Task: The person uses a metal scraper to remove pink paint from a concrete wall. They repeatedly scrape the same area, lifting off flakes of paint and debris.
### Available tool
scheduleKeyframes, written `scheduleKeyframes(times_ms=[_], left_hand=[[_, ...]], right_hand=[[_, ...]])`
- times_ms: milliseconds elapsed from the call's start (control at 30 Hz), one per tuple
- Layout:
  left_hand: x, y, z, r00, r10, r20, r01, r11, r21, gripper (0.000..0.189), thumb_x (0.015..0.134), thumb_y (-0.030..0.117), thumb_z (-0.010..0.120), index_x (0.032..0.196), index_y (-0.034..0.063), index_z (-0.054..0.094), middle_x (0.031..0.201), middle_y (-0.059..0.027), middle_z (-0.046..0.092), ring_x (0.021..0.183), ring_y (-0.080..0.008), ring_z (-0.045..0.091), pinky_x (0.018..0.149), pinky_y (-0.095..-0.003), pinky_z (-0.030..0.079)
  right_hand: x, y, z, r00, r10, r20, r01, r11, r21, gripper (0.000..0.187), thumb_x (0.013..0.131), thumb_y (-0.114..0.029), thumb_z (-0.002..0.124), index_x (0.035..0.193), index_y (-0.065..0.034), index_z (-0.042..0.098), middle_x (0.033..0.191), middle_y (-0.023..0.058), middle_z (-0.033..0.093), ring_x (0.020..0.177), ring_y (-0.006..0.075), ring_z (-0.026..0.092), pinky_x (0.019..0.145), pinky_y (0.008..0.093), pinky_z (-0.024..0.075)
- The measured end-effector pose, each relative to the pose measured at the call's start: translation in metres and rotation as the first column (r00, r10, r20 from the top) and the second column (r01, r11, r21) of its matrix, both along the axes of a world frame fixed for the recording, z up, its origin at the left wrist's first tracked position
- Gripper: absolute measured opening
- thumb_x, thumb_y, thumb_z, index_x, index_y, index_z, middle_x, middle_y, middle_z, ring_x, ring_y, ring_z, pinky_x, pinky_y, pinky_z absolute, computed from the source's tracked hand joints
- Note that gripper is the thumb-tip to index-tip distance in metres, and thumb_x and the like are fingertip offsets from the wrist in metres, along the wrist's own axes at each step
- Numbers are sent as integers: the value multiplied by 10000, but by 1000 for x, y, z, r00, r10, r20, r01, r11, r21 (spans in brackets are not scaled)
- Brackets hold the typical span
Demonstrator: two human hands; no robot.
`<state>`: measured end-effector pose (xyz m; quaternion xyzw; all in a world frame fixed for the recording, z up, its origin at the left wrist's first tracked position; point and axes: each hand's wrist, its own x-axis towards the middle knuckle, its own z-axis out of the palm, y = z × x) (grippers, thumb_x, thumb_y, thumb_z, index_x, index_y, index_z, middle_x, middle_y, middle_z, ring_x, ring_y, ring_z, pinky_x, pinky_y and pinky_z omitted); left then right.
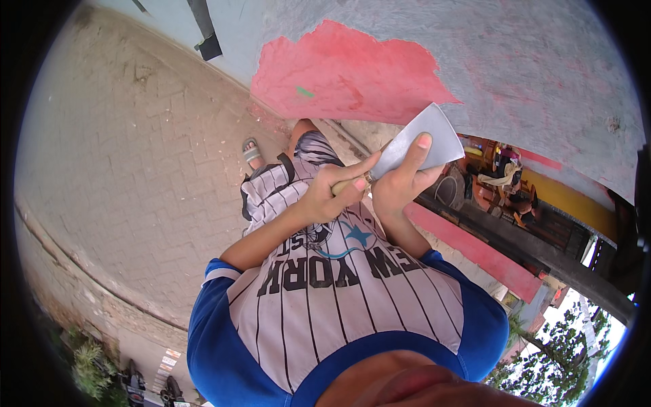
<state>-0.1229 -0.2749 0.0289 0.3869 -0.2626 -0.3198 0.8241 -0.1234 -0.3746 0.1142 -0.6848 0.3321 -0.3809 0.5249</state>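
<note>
A broad-bladed scraper or putty knife [417,140] is held in front of my chest, its metal blade tilted up to the right. My left hand [330,191] is closed around its pale handle, with the index finger stretched along the blade's edge. My right hand [399,180] grips the blade from the right, thumb on its upper face and fingers behind it. Beyond the blade stands a painted wall [508,76], grey-blue with a large ragged-edged pink patch [346,71] that bears a small green mark. Whether the blade touches the wall I cannot tell.
Paving blocks [127,142] cover the ground on the left, with a kerb line along their outer edge. An opening at right shows wooden furniture [524,198] and cloth items, above a pink ledge [473,249]. A dark strip [208,46] hangs on the wall. Parked motorcycles [135,381] stand lower left.
</note>
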Motion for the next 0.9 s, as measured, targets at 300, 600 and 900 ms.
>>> scheduleKeyframes(times_ms=[300,600,900], left_hand=[[16,-2,-4,989,84,123,-85,996,3,492,981,137,482,1425,-63,407,616,-11,484,571,-71,454,556,-236,401],[12,5,23,984,37,175,-54,995,89,517,1010,202,468,1468,-16,370,655,53,400,604,-51,363,566,-208,340],[-3,-8,12,997,80,-2,-80,996,-27,537,1022,246,460,1485,-2,346,639,63,383,591,-41,350,554,-226,343]], right_hand=[[11,11,-2,996,-68,60,71,996,-48,536,981,-390,571,1182,96,467,1077,160,585,961,208,570,783,326,458],[0,-1,-2,993,29,119,-14,992,-127,470,995,-365,550,1143,77,490,1022,139,589,903,179,571,755,322,460],[-1,-9,-7,991,102,86,-88,984,-155,438,1002,-348,537,1118,74,509,1036,147,585,924,184,567,771,329,456]])
